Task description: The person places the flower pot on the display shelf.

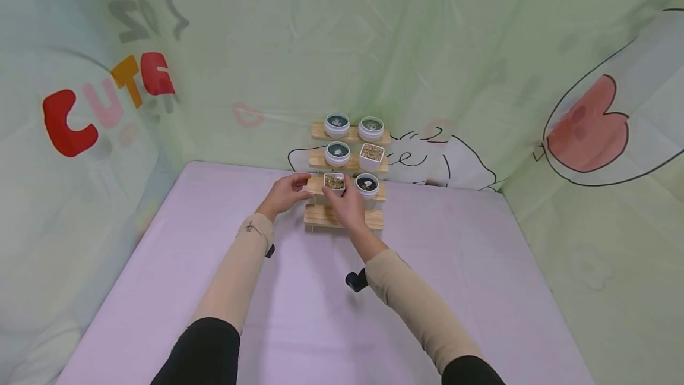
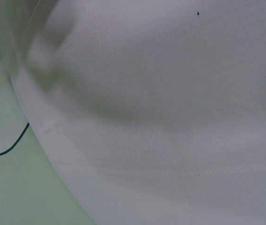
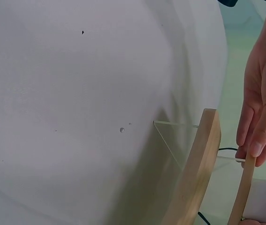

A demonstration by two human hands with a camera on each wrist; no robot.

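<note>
A tiered wooden display stand (image 1: 342,216) has several shelves. My right hand (image 1: 350,207) holds a small white square pot (image 1: 335,190) of tan granules on the second shelf from the front, thumb and fingers at its sides. My left hand (image 1: 288,193) pinches the left end of that same shelf; the right wrist view shows its thumb (image 3: 257,148) on the board edge. Right of the held pot is a round white pot (image 1: 367,185) with a dark top. In the left wrist view only a strip of skin shows at the left edge.
Higher shelves carry round white pots (image 1: 337,153) with dark green tops and another square pot (image 1: 371,157) of granules. The lowest shelf is bare wood. A pale purple cloth (image 1: 427,290) covers the table, and printed curtains (image 1: 299,34) hang behind and beside it.
</note>
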